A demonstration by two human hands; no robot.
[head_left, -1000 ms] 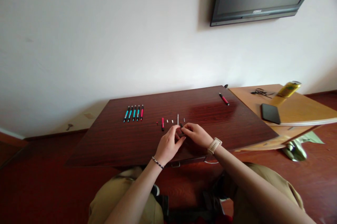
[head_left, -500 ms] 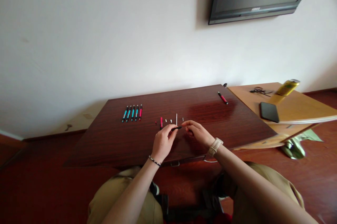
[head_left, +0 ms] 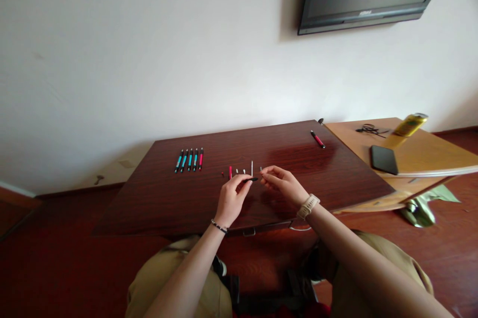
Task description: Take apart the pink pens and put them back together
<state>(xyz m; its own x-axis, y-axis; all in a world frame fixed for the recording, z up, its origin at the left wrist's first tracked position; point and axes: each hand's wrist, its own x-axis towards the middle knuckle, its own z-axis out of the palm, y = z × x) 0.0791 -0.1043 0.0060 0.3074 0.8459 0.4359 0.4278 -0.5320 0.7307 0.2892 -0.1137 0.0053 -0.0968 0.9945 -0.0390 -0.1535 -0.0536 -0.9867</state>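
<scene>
1. My hands have drawn apart: left hand [head_left: 230,198] now pinches the black pen piece [head_left: 253,179] alone, above the table [head_left: 157,198] middle.
2. Right hand [head_left: 282,186] pinches something too small to identify, near the loose pen parts [head_left: 241,171].

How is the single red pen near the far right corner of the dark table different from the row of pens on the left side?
The single red pen lies alone and slanted; the row of pens has five, side by side and about parallel. The single pen is red and black; in the row, four look blue and one red. Neither hand touches either. Both lie flat on the dark table and look whole.
</scene>
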